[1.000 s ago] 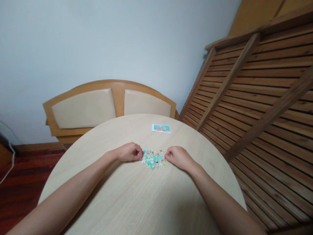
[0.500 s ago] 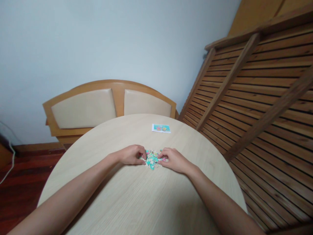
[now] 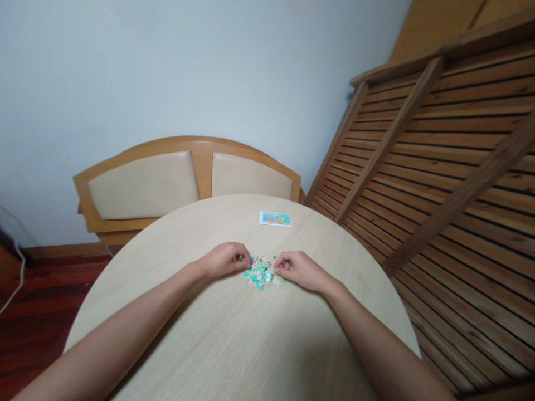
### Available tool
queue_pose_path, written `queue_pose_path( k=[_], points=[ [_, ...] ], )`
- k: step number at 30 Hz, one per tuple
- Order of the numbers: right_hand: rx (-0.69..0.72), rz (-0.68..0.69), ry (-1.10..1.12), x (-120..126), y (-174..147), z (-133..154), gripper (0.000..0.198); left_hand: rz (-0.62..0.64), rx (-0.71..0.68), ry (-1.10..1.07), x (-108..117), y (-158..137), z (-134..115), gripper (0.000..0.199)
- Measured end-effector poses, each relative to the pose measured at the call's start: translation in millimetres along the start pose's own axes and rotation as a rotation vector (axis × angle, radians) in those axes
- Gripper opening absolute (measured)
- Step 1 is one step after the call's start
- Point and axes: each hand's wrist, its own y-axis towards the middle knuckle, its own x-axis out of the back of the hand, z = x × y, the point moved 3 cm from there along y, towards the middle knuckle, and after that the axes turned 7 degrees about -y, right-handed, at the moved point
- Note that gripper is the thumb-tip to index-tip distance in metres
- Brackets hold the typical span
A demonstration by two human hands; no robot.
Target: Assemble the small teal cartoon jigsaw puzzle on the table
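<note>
A small heap of jigsaw puzzle pieces (image 3: 259, 274) lies on the round table, some teal, others pale with bits of pink. At its upper left edge is my left hand (image 3: 228, 259), thumb and fingers drawn together in a pinch. My right hand (image 3: 297, 269) pinches at the heap's right side, its fingertips over the outer pieces. Whatever sits between the fingertips of either hand is too small to make out. Behind the heap lies a picture card (image 3: 276, 219) with a teal background and cartoon figures.
The pale round wooden table (image 3: 217, 345) fills the lower middle. Beyond it stands a headboard (image 3: 204, 167) with cream panels against the wall. A slatted wooden frame (image 3: 418, 161) leans close along the table's right side. A white cable (image 3: 20, 273) hangs at far left.
Both hands have risen slightly and drawn a little away from the middle of the heap. Teal pieces now show spread more widely at its left and right. The card has not moved.
</note>
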Motion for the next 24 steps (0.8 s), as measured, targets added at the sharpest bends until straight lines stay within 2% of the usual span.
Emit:
queue_pose_path(
  k=[4, 8, 12, 17, 24],
  points=[
    [-0.044, -0.091, -0.08, 11.0, -0.4, -4.3, 0.016, 0.019, -0.092, 0.136, -2.4, -0.3, -5.1, 0.016],
    [-0.094, -0.216, -0.211, 19.2, 2.0, -14.7, 0.013, 0.042, -0.116, 0.134, -3.1, -1.4, -4.5, 0.017],
    [-0.084, -0.295, -0.355, 20.1, 5.3, -23.7, 0.012, 0.072, -0.128, 0.124, -3.4, -2.3, -3.1, 0.022],
    [-0.079, -0.248, -0.435, 14.4, 8.2, -26.7, 0.013, 0.096, -0.129, 0.106, -3.1, -3.3, -3.5, 0.026],
    [-0.074, -0.181, -0.436, 9.2, 9.8, -26.9, 0.014, 0.091, -0.123, 0.139, -3.8, -2.7, -2.8, 0.019]
  ],
)
